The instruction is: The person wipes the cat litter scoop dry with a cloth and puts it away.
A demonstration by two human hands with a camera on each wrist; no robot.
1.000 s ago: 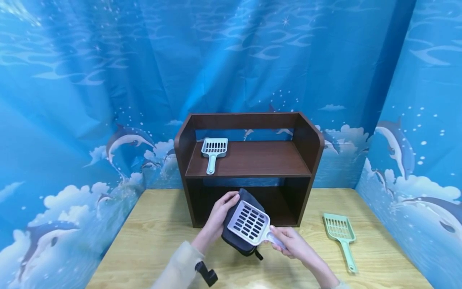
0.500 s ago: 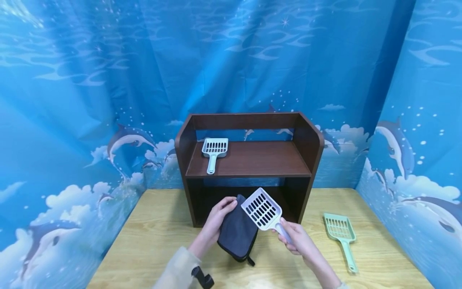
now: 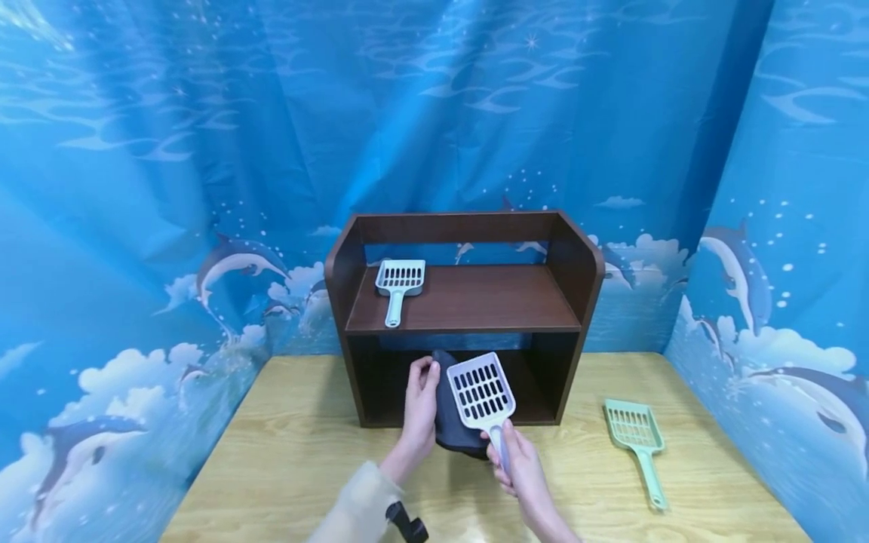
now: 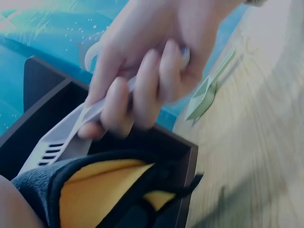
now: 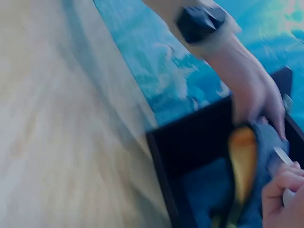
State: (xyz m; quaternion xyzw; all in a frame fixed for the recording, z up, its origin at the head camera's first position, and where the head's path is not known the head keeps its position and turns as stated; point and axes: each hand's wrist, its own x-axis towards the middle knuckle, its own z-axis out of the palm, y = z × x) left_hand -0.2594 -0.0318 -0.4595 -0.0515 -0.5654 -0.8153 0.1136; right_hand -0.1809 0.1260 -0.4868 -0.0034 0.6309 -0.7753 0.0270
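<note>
In the head view my left hand (image 3: 420, 408) holds a folded dark grey cloth (image 3: 446, 407) by its left side. The left wrist view shows the cloth's yellow inner face (image 4: 102, 190), black edging and a loop. My right hand (image 3: 520, 469) grips the handle of a pale lilac litter scoop (image 3: 481, 390), its slotted head raised and tilted left. The scoop's head overlaps the cloth in the head view; whether they touch I cannot tell. In the right wrist view, the left hand (image 5: 256, 95) reaches down to the cloth (image 5: 266, 137), partly blurred.
A dark brown two-tier shelf (image 3: 468, 298) stands behind the hands. On its upper board, at left, lies a light blue litter scoop (image 3: 399, 285). A green litter scoop (image 3: 637, 431) lies on the wooden table (image 3: 285, 452) at right. Blue ocean-print curtains (image 3: 204, 151) enclose the table.
The lilac scoop first lay over the cloth, then lifted off to the right. Now it overlaps the cloth again, standing more upright. My left hand has moved right and turned the cloth.
</note>
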